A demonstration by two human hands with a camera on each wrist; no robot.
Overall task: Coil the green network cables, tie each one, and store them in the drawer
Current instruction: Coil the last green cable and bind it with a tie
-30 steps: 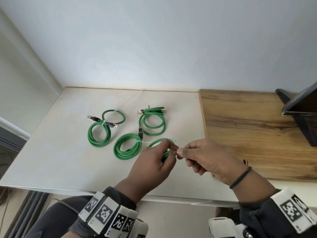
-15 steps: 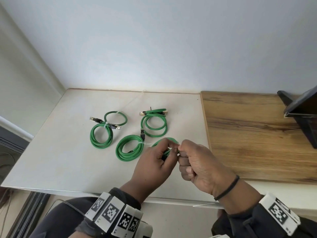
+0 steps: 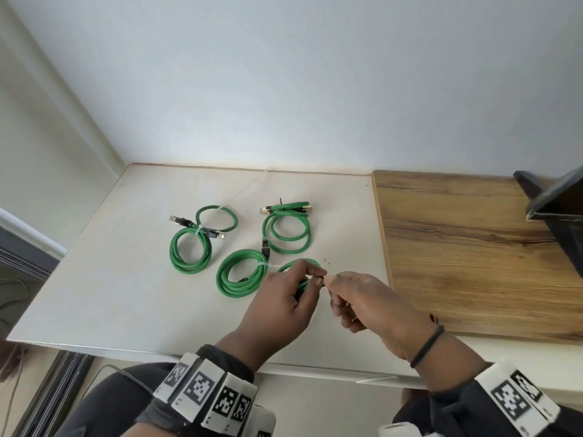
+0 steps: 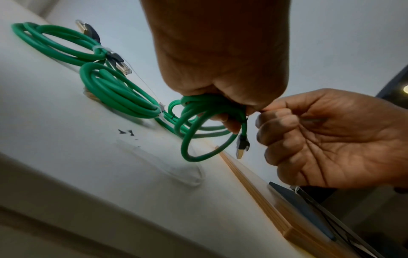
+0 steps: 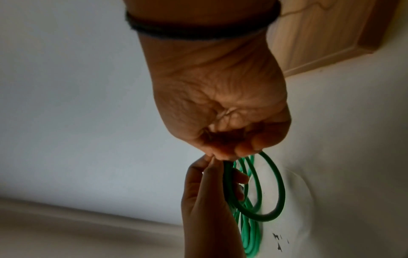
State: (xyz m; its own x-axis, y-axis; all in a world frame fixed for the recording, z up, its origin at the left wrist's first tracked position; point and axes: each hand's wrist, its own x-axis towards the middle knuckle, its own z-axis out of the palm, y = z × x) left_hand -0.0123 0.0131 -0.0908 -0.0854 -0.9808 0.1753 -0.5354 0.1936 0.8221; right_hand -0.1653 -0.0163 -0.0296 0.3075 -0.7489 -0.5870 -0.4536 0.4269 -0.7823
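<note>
The left hand [image 3: 280,305] covers most of the green cable [image 3: 303,263] it holds, so only a small bit of loop shows in the head view. Whatever thin thing the right hand [image 3: 362,298] pinches at the meeting fingertips is too small to tell. The dark thing [image 3: 558,209] on the wooden part is cut off by the right edge. The right wrist view is dim and blurry, and the loops [image 5: 260,188] there look smeared.
</note>
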